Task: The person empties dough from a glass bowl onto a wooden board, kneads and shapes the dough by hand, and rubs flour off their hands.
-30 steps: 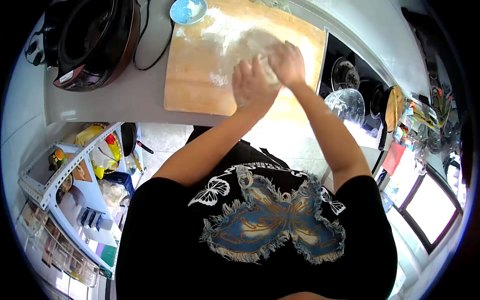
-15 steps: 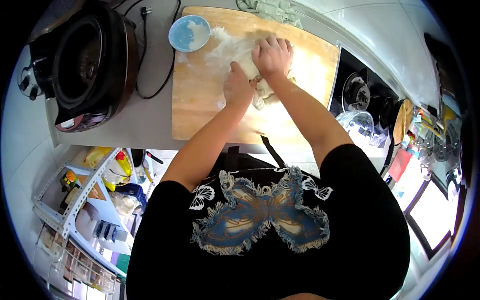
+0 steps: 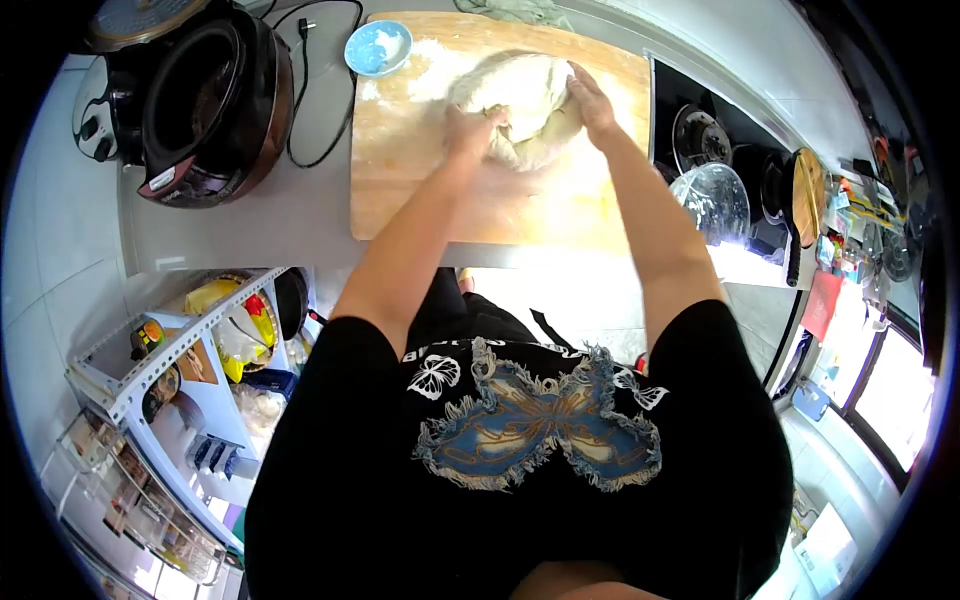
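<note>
A large pale lump of dough [image 3: 524, 92] rests on the wooden board [image 3: 400, 200], with a fold and a ragged lower edge facing me. My left hand [image 3: 474, 130] grips its lower left side, thumb pressed in at the fold, fingers partly hidden. Along the right side, my right hand [image 3: 592, 98] is cupped against the dough, its fingers pointing away from me. Both hands hold the lump between them. Loose flour [image 3: 432, 72] is scattered on the board to the left of the dough.
A blue bowl [image 3: 364, 58] with white flour stands at the board's far left corner. Left of it are a power cord [image 3: 345, 125] and a dark open cooker [image 3: 215, 110]. A stove [image 3: 700, 138] and a clear bowl [image 3: 712, 200] are on the right; a cloth [image 3: 515, 10] lies behind.
My hands have moved apart, from pressing the dough to holding its two sides. The dough now shows as a larger, rounder lump. My view has shifted slightly.
</note>
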`<state>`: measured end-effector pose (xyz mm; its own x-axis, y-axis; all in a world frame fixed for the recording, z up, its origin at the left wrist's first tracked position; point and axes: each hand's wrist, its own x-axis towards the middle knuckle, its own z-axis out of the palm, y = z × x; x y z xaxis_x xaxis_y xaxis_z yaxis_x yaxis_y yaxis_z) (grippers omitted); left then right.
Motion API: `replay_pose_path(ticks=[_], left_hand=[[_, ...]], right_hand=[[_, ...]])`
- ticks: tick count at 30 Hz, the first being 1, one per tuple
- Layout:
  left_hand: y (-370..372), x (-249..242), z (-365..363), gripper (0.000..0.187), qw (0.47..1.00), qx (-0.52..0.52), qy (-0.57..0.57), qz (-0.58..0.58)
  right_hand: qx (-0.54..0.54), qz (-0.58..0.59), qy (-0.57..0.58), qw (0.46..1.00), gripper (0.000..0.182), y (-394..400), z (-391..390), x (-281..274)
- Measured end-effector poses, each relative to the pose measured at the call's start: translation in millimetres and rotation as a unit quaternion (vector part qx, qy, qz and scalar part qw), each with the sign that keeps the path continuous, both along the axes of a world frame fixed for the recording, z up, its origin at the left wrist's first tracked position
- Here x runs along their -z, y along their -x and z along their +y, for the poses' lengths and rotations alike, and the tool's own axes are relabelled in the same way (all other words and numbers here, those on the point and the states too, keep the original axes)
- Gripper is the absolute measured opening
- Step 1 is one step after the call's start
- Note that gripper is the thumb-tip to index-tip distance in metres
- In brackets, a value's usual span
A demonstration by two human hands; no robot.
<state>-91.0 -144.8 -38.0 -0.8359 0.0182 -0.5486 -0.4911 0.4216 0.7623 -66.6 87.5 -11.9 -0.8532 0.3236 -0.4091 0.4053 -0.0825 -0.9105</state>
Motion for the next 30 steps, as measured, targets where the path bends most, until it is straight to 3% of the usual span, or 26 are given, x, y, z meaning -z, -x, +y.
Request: replay_pose_path(ticks=[3,5,6,8,9,10,12,14,16,17,18,19,20,21,22,25,27,30], left_hand=[[47,19,-16,0.081,0.995,0.057,-0.080,-0.014],[53,-38,-14,0.067,0.993,0.117,0.020,0.019],[69,-35,-9,0.064,0.978,0.193,0.074,0.015],[71,-56,5,0.063,0.896,0.315,0.256,0.181],[59,-64,14,0.063,0.895,0.316,0.256,0.182],[36,-75,21,0.062,0.872,0.326,0.280,0.234],[-13,-92,23,0.062,0.846,0.333,0.305,0.282],[-70,-102,9,0.058,0.820,0.322,0.181,0.437],[-103,-133,-6,0.056,0.829,0.306,0.191,0.427],[-102,-136,-16,0.060,0.882,0.305,0.100,0.345],[-100,-135,-25,0.063,0.920,0.297,0.006,0.255],[-98,-131,-32,0.063,0.923,0.291,0.004,0.251],[-97,-123,-39,0.070,0.914,0.246,0.077,0.315],[-95,-112,-45,0.076,0.894,0.199,0.151,0.372],[-91,-98,-51,0.076,0.898,0.193,0.152,0.366],[-69,-71,-63,0.094,0.926,0.277,0.153,0.204],[-39,-65,-51,0.093,0.934,0.268,0.188,0.143],[8,-59,-29,0.089,0.932,0.267,0.238,0.063]], right_hand=[[0.072,-0.030,-0.015,0.997,0.062,-37,-39,-13],[0.141,-0.087,0.038,0.985,0.063,-70,-70,-12],[0.181,-0.126,0.074,0.973,0.063,-85,-86,-17],[0.137,-0.198,0.109,0.964,0.059,-106,-95,-25],[0.112,-0.243,0.063,0.961,0.053,-107,-90,-26],[0.111,-0.242,0.063,0.962,0.053,-107,-84,-33],[0.114,-0.092,-0.181,0.972,0.047,-100,-73,-63],[0.090,-0.005,-0.152,0.984,0.044,-77,-72,-99],[-0.048,-0.061,-0.249,0.965,0.039,-68,-77,-75],[-0.115,-0.078,-0.297,0.945,0.037,-64,-79,-64],[-0.249,-0.174,-0.476,0.825,0.034,-66,-87,-48],[-0.192,-0.158,-0.501,0.829,0.030,-71,-110,-61],[-0.136,-0.142,-0.522,0.830,0.028,-80,-132,-78],[-0.116,-0.017,-0.584,0.804,0.026,-92,-136,-59],[-0.079,0.044,-0.608,0.789,0.026,-96,-146,-57],[-0.079,0.085,-0.623,0.773,0.026,-73,-150,-34],[-0.086,0.089,-0.694,0.709,0.027,-43,-136,1],[-0.113,0.036,-0.641,0.758,0.027,4,-127,3]])
